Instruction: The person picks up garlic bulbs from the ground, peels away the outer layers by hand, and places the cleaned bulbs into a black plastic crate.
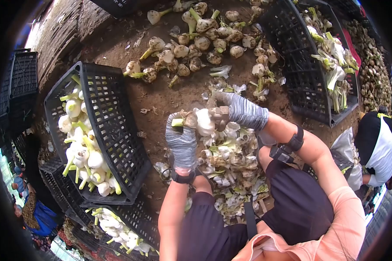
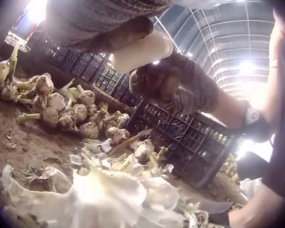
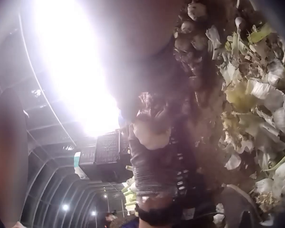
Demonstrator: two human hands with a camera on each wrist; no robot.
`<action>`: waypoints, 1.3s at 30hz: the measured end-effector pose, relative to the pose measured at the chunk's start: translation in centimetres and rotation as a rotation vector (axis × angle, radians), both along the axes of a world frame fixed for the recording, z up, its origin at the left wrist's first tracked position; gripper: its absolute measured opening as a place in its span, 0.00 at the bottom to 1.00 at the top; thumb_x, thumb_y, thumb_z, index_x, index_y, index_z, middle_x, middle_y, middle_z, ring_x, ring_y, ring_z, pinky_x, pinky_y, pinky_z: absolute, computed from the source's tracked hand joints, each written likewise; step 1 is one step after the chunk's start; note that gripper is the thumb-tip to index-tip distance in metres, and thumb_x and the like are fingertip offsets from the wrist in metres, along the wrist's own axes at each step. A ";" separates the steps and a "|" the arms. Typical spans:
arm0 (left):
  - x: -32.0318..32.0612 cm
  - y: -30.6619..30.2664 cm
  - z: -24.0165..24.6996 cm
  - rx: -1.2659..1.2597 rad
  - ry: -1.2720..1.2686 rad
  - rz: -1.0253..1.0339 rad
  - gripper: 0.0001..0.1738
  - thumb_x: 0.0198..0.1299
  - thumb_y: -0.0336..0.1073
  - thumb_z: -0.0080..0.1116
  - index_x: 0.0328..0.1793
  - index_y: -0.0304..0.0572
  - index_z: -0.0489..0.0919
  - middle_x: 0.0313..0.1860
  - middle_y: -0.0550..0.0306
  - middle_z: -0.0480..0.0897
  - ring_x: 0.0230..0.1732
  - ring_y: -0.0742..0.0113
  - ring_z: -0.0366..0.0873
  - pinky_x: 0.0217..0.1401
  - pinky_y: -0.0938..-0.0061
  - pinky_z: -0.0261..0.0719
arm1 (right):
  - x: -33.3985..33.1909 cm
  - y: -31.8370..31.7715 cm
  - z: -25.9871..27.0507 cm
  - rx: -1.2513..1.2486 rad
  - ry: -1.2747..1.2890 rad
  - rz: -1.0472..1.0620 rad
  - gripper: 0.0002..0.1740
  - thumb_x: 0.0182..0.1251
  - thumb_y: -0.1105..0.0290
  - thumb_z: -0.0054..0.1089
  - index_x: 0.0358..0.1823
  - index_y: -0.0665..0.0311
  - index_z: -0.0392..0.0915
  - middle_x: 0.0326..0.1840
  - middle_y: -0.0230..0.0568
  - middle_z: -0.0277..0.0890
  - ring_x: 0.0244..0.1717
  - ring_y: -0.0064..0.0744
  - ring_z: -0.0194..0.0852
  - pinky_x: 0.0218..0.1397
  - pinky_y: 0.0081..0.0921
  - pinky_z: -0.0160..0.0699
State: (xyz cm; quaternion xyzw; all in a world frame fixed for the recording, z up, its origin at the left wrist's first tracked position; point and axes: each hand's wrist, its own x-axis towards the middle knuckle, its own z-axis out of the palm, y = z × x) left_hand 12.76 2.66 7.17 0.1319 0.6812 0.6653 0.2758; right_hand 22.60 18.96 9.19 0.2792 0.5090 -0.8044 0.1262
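A white garlic bulb is held up between the two gloved hands, its cut green stem end pointing left. My left hand, in a grey striped knit glove, grips it round the stem. On the other side my right hand, gloved alike with dirt-browned fingertips, curls its fingers against the bulb's right end. In the left wrist view the pale bulb shows between the dark fingers of both hands. The right wrist view shows the bulb in front of the left glove.
Below the hands lies a heap of peeled garlic skins. Unpeeled, soil-stained garlic bulbs spread over the dirt floor ahead. A black crate of clean white garlic tilts at left; another crate holds garlic at right. Another person is at far right.
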 end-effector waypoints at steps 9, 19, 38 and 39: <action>-0.1 -0.5 -0.5 -0.034 0.090 -0.009 0.13 0.58 0.34 0.64 0.45 0.39 0.74 0.38 0.62 0.78 0.38 0.76 0.73 0.45 0.79 0.73 | 0.5 -0.3 -0.1 0.276 0.101 0.015 0.19 0.63 0.59 0.58 0.48 0.65 0.72 0.40 0.41 0.77 0.40 0.31 0.78 0.42 0.25 0.78; -1.2 -0.3 0.5 0.064 -0.494 0.201 0.16 0.62 0.51 0.56 0.43 0.48 0.76 0.31 0.65 0.79 0.21 0.75 0.74 0.16 0.83 0.71 | 2.7 -1.2 -5.3 0.685 0.002 0.449 0.13 0.55 0.70 0.55 0.43 0.61 0.76 0.34 0.45 0.78 0.37 0.39 0.77 0.45 0.33 0.75; -17.9 2.0 -9.3 -0.643 0.912 -0.080 0.33 0.46 0.41 0.70 0.58 0.35 0.72 0.49 0.42 0.75 0.53 0.51 0.71 0.60 0.63 0.68 | 1.3 0.1 -6.6 1.031 0.022 0.395 0.18 0.52 0.62 0.59 0.43 0.63 0.78 0.37 0.54 0.73 0.43 0.54 0.73 0.48 0.42 0.72; -17.6 3.2 -9.3 -0.636 0.844 -0.066 0.31 0.47 0.41 0.69 0.56 0.36 0.74 0.49 0.42 0.75 0.53 0.51 0.71 0.59 0.63 0.68 | 0.8 0.4 -6.7 1.015 0.022 0.384 0.18 0.52 0.63 0.58 0.43 0.63 0.78 0.38 0.54 0.74 0.43 0.54 0.73 0.48 0.42 0.73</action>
